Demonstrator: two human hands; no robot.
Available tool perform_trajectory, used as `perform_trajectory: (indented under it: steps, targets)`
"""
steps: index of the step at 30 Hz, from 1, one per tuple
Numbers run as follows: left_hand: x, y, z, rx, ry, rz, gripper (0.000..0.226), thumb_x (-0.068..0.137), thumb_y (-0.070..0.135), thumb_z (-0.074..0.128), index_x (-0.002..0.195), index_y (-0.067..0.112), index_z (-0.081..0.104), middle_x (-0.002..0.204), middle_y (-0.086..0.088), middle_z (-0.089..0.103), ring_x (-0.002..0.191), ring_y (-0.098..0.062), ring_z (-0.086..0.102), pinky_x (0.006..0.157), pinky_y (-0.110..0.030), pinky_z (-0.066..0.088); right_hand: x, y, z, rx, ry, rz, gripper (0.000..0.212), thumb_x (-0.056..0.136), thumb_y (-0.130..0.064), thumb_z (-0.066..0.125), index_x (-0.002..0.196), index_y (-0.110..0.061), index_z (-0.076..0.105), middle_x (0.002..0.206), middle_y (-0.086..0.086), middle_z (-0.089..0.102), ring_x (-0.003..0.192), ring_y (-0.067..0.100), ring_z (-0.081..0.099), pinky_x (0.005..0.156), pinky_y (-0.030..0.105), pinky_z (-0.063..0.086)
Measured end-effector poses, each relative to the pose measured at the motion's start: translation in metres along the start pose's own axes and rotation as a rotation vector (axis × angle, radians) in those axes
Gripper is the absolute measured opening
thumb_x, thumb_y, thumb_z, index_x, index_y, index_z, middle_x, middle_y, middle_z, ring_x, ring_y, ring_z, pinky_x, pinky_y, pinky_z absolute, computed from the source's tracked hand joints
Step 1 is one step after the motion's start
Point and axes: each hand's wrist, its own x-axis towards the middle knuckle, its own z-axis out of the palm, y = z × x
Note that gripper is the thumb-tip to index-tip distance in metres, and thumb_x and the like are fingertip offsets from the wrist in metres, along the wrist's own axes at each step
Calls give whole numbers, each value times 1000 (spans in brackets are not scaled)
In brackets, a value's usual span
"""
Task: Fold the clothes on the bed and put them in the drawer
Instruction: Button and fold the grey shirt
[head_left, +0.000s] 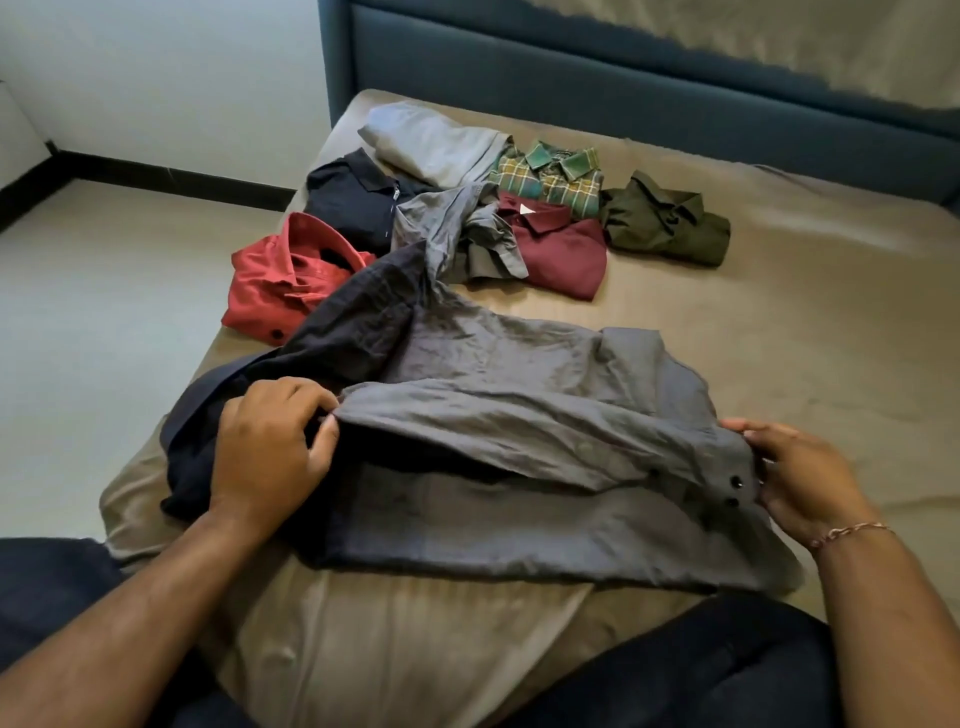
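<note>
**Now both hands grip the grey shirt at the near edge of the bed**

Spread across the lower middle of the frame, a crumpled grey shirt (498, 415) lies on the tan sheet of the bed (779, 322), with one sleeve trailing up toward the pile of other clothes. The left hand (270, 447), in the lower left of the frame, has its fingers curled and pinches a folded edge of the grey shirt between thumb and fingertips. The right hand (810, 483), at the lower right, holds the shirt's buttoned end; its fingers are bent around the cloth beside two dark buttons, and a thin bracelet (852, 532) sits on that wrist. A darker part of the shirt bunches under the left hand.

Further up the frame, folded garments lie in a loose group on the sheet. A red shirt (275, 286) is at the left, touching the grey shirt's dark side. Above it lies a black shirt (353, 202), and above that a pale grey garment (431, 140). A green plaid shirt (550, 171) sits in the upper middle, with a maroon shirt (566, 249) just below it and an olive shirt (670, 223) to their right. A small rumpled grey garment (483, 244) lies between the black and maroon ones.

A dark blue headboard (571, 67) runs across the top of the frame, and pale floor (104, 270) shows at the left.
</note>
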Motion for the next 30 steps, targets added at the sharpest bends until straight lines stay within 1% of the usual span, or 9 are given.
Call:
perform_trajectory:
  steps: [4,6,10,13,16,20,24,28,30]
  targets:
    - [-1,-1,-7,-112,87,37,13,91,28,59,92,18,68,92,3,69,86,-27,65,82,-48,43,-5,3,0,-584,-245,-144,35,88,-12,80,121,-20,72,113,2,75,106,20,70,87,34,57]
    - [-1,-5,-7,-135,68,52,15,91,29,57,94,17,67,91,4,69,83,-26,65,80,-47,44,1,5,9,-791,-184,-214,26,84,-2,82,105,-15,76,97,8,76,95,30,72,77,32,57]
    - [-2,-18,4,20,-163,20,48,81,32,68,126,18,60,109,-2,68,97,-32,64,79,-50,48,-4,-5,6,-478,-105,-271,4,90,5,69,92,4,71,83,24,68,79,36,64,67,39,56]
    - [-3,-24,11,154,-303,10,72,80,38,78,144,21,50,117,-3,64,103,-33,59,79,-51,48,-13,-14,-10,-24,-83,-169,14,100,-3,57,106,-1,69,92,12,74,83,22,73,71,30,64]
    - [-3,-28,11,199,-301,23,71,82,47,78,144,24,52,121,-1,61,105,-31,57,81,-49,48,-11,-10,-24,229,2,24,26,104,-25,59,123,-11,67,112,10,73,102,25,71,83,43,62]
    - [-3,-26,5,150,-335,77,78,76,61,67,146,30,50,128,6,56,109,-25,55,82,-45,47,-13,-4,-21,-161,169,44,23,101,-31,65,104,-9,68,106,18,70,95,32,67,75,46,59]
    - [-3,-25,2,142,-390,94,84,70,52,70,149,31,48,139,6,52,123,-24,51,89,-45,45,-20,-8,-12,-274,5,22,31,98,-17,67,115,9,65,106,23,70,98,34,66,84,46,52]
    - [-6,-19,6,213,-337,148,83,67,42,83,144,27,55,141,1,54,128,-28,51,95,-50,41,-24,-6,-1,-522,30,-34,22,99,-9,65,79,0,64,81,20,62,80,31,57,74,41,45]
    - [-8,-15,9,272,-306,193,82,68,40,83,144,23,58,143,-3,55,128,-31,52,96,-52,39,-19,-5,1,-494,92,-80,27,101,-13,63,78,-1,63,77,22,61,73,29,54,67,37,44]
